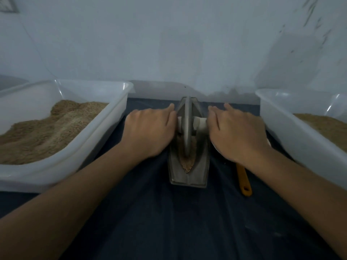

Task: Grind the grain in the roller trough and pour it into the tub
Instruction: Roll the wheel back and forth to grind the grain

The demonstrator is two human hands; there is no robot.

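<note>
Between two white plastic tubs, the left tub (120, 109) and right tub (277, 117) both holding tan meal, the metal roller trough (201, 166) holds brown grain (186, 162). The left hand (150, 128) and right hand (236, 132) lie with fingers straight on the wheel's (187, 124) white axle handles (200, 124).

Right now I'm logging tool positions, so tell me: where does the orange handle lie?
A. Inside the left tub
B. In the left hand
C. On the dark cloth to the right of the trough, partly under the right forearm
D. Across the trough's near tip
C: the orange handle lies on the dark cloth right of the trough, its far end hidden beneath the right hand.
</note>
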